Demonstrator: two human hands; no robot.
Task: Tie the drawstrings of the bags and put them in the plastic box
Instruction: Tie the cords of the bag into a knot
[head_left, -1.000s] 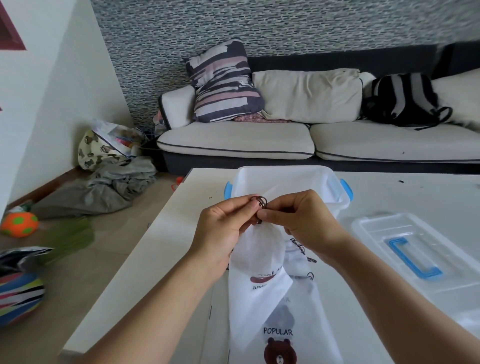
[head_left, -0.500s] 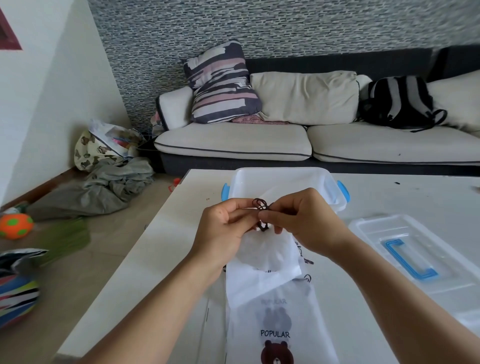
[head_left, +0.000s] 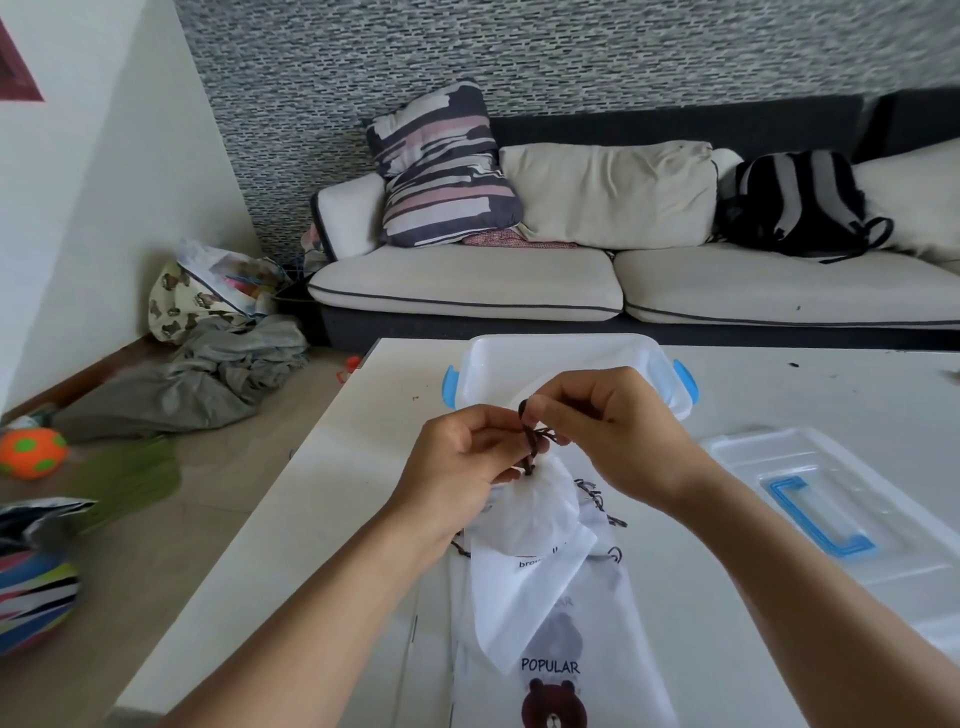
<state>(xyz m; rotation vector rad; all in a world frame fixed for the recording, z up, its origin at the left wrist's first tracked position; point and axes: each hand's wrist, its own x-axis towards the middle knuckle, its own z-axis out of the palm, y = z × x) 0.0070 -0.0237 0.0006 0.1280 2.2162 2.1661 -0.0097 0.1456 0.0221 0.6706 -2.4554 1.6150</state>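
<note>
Head view showed the white bench (head_left: 311, 519) carrying an open plastic box (head_left: 566, 358) at its far side, with its lid (head_left: 831, 499) to the right. A white drawstring bag (head_left: 524, 561) hung over another bear-print bag (head_left: 561, 675). Left hand (head_left: 457, 467) and right hand (head_left: 613, 431) each pinched the brown drawstring (head_left: 532, 447) at the bag's gathered neck. Pulling both ends evenly apart would probably seat the knot snugly.

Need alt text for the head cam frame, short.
Two hands, left hand and right hand, pinch the dark drawstring of a white bag over a white table, knotting it. An open plastic box sits just beyond, its lid to the right.
</note>
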